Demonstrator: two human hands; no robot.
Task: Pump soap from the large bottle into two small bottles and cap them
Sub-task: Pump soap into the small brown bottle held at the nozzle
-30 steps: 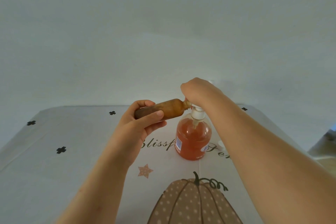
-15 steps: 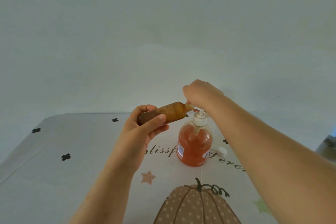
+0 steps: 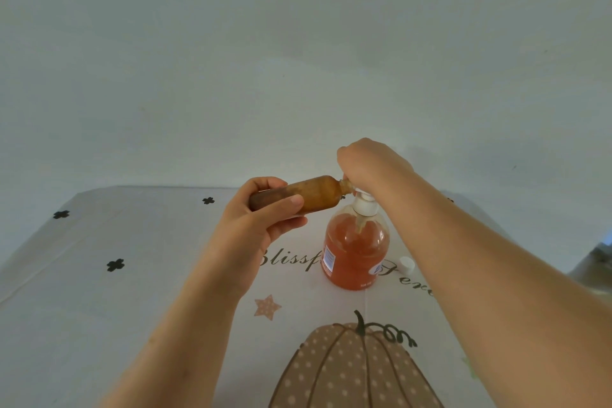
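A: Since the desk (image 3: pixel 99 275) carries the large bottle (image 3: pixel 356 252) upright, what matters?

B: The left hand (image 3: pixel 261 225) grips the small bottle (image 3: pixel 311 194) nearly level, mouth at the nozzle; the right hand (image 3: pixel 367 162) curls over the pump head (image 3: pixel 364 204). I'd keep them touching and press slowly.

A: Any writing?

B: "Blissf" on the cloth; the bottle's label is too small to read.

Tablecloth (image 3: pixel 99 308) w/ pumpkin print (image 3: pixel 347 371), star (image 3: pixel 267 306), black clovers (image 3: pixel 115 264); pale wall (image 3: pixel 298 43) behind.

Pump bottle (image 3: pixel 354 252) upright on tablecloth (image 3: pixel 99 308), centre; small bottle (image 3: pixel 311 194) sideways at left, mouth at pump nozzle; cap (image 3: pixel 406 264) just right.
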